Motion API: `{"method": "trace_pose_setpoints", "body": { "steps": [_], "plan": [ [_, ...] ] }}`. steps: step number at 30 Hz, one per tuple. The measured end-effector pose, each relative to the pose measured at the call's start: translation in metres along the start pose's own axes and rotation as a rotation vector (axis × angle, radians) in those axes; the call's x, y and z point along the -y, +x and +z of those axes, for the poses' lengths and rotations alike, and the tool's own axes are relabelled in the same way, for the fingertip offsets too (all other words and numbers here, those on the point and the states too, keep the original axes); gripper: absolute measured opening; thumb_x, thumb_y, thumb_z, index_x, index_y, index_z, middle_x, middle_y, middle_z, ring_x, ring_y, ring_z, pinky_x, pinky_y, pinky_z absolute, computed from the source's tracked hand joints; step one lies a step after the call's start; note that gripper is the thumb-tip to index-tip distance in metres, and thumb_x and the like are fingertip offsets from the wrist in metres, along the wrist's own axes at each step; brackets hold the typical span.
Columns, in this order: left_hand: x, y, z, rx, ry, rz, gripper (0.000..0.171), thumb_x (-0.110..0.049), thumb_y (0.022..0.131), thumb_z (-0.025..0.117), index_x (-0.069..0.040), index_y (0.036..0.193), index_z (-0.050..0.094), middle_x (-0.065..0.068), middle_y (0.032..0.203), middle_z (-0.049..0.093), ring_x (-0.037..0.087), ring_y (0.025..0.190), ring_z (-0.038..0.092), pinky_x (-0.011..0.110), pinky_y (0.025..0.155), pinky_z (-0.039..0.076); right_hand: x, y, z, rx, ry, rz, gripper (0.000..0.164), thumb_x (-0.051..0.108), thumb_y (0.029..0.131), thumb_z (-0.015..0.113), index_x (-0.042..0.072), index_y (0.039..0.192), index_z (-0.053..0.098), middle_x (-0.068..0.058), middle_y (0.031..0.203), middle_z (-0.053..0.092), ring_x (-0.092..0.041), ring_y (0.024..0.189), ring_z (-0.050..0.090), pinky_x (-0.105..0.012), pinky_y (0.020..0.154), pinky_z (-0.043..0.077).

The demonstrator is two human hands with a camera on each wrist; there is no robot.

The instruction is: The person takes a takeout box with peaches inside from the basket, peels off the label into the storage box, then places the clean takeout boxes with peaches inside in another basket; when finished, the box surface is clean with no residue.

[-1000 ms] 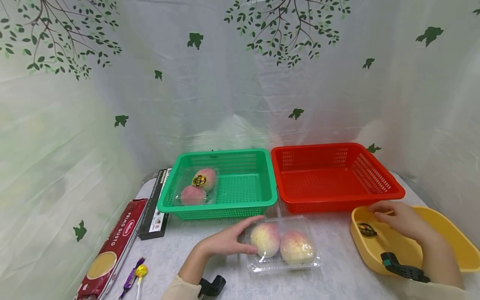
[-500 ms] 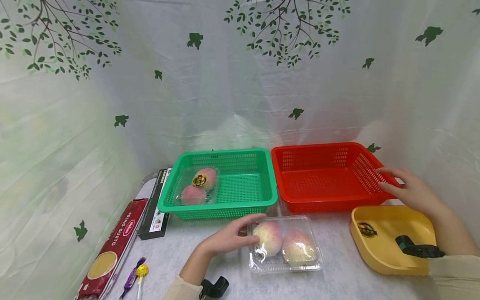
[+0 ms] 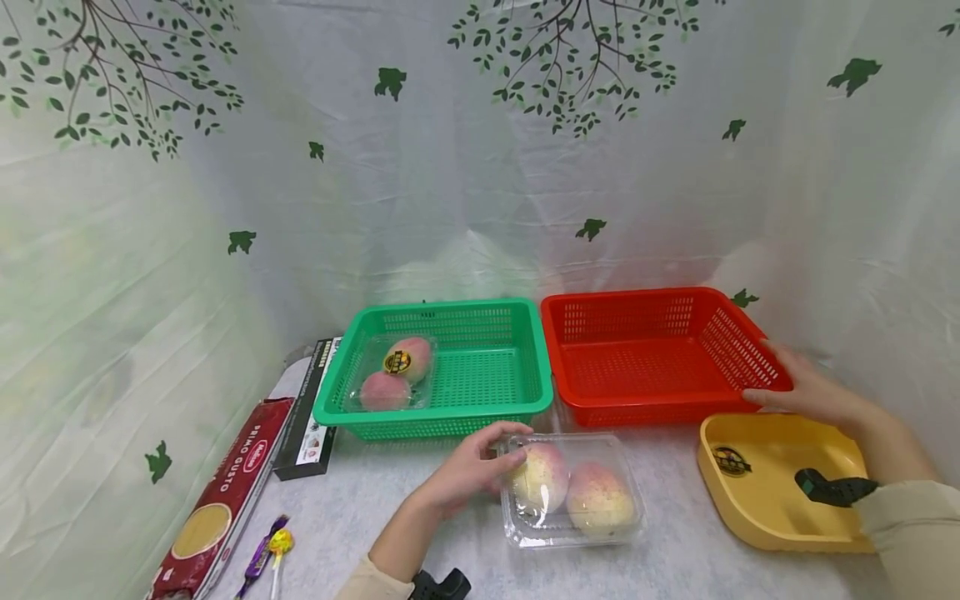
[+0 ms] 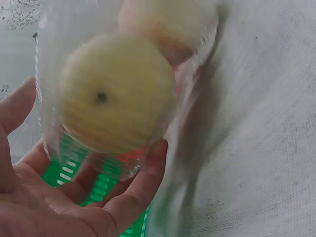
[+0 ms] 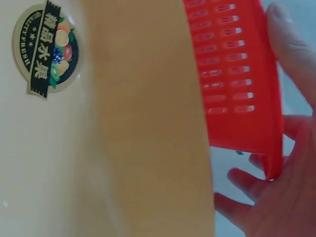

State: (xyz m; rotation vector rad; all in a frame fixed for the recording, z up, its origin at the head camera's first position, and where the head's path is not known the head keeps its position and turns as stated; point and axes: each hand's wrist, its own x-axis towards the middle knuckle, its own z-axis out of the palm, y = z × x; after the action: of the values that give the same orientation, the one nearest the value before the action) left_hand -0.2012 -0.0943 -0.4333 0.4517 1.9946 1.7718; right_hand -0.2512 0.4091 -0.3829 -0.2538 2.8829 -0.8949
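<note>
My left hand (image 3: 472, 467) holds the left side of a clear plastic box (image 3: 626, 467) with two yellow-pink peaches (image 3: 540, 479) inside. In the left wrist view its fingers (image 4: 133, 197) reach under the box, the thumb beside it. My right hand (image 3: 813, 387) is at the front right corner of the red basket (image 3: 630, 408). Its thumb (image 5: 291, 44) overlaps the rim in the right wrist view, and its other fingers pass behind the corner. The yellow tray (image 3: 787, 533), with a dark fruit sticker (image 5: 48, 49), lies below this hand.
A green basket (image 3: 442, 423) at the back holds another clear box (image 3: 423, 398) with two pink peaches. To the left lie a black box (image 3: 309, 417), a red "Primo Gusto" packet (image 3: 232, 492), a purple-wrapped candy (image 3: 260, 557) and a yellow lollipop (image 3: 281, 543).
My right hand has left the yellow tray and moved up to the red basket's corner. My left fingers have closed more round the peach box, which has shifted slightly right.
</note>
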Motion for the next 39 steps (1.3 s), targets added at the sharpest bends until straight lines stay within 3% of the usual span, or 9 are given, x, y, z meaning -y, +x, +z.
{"method": "trace_pose_setpoints", "body": {
  "steps": [9,16,21,25,30,35,39],
  "plan": [
    [0.002,-0.004,0.001,0.139,-0.043,-0.079,0.032,-0.021,0.098,0.062,-0.004,0.121,0.047,0.013,0.129,0.05,0.019,0.091,0.061,0.034,0.058,0.058,-0.003,0.0,0.004,0.023,0.064,0.028,0.107,0.042,0.095,0.063,0.004,0.157,-0.015,-0.045,0.151,0.009,-0.059,0.125,0.024,-0.073,0.091,0.036],
    [0.006,-0.004,0.002,0.292,-0.155,-0.138,0.047,-0.02,0.099,0.058,-0.02,0.145,0.048,0.015,0.148,0.048,0.022,0.107,0.063,0.045,0.066,0.061,-0.004,-0.002,0.003,0.034,0.073,0.074,0.108,0.046,0.095,0.062,0.007,0.157,-0.017,-0.044,0.154,0.002,-0.061,0.128,0.02,-0.076,0.092,0.034],
    [0.009,-0.002,0.004,0.354,-0.235,-0.14,0.047,-0.022,0.101,0.054,-0.016,0.147,0.049,0.012,0.157,0.042,0.023,0.113,0.063,0.05,0.076,0.06,-0.005,-0.002,0.005,0.03,0.089,0.084,0.108,0.047,0.095,0.061,0.007,0.157,-0.018,-0.043,0.155,-0.001,-0.061,0.128,0.02,-0.077,0.093,0.032],
    [0.002,0.001,0.005,0.353,-0.298,-0.107,0.046,-0.022,0.101,0.054,-0.015,0.146,0.05,0.006,0.154,0.048,0.02,0.113,0.064,0.044,0.076,0.061,-0.005,-0.002,0.007,0.021,0.104,0.073,0.106,0.045,0.096,0.06,0.005,0.157,-0.017,-0.044,0.155,0.0,-0.06,0.127,0.022,-0.074,0.093,0.033],
    [-0.02,0.003,0.009,0.326,-0.355,-0.04,0.044,-0.021,0.101,0.054,-0.015,0.144,0.052,0.001,0.146,0.055,0.016,0.11,0.064,0.036,0.074,0.061,-0.004,-0.002,0.006,0.016,0.096,0.073,0.106,0.046,0.096,0.06,0.003,0.156,-0.015,-0.045,0.154,-0.002,-0.061,0.128,0.019,-0.075,0.094,0.031],
    [-0.048,0.011,0.018,0.284,-0.361,-0.01,0.041,-0.023,0.102,0.052,-0.017,0.143,0.053,0.0,0.138,0.056,0.02,0.11,0.063,0.042,0.07,0.062,-0.003,-0.003,0.007,0.011,0.075,0.062,0.106,0.046,0.095,0.061,0.004,0.157,-0.015,-0.045,0.154,-0.001,-0.063,0.129,0.017,-0.079,0.095,0.028],
    [-0.068,0.025,0.026,0.218,-0.389,-0.011,0.042,-0.024,0.102,0.052,-0.02,0.144,0.052,0.003,0.143,0.052,0.025,0.12,0.058,0.054,0.077,0.06,-0.005,-0.003,0.009,0.009,0.064,0.061,0.107,0.047,0.095,0.061,0.005,0.157,-0.016,-0.044,0.155,-0.003,-0.064,0.131,0.014,-0.081,0.095,0.025]
  ]
}}
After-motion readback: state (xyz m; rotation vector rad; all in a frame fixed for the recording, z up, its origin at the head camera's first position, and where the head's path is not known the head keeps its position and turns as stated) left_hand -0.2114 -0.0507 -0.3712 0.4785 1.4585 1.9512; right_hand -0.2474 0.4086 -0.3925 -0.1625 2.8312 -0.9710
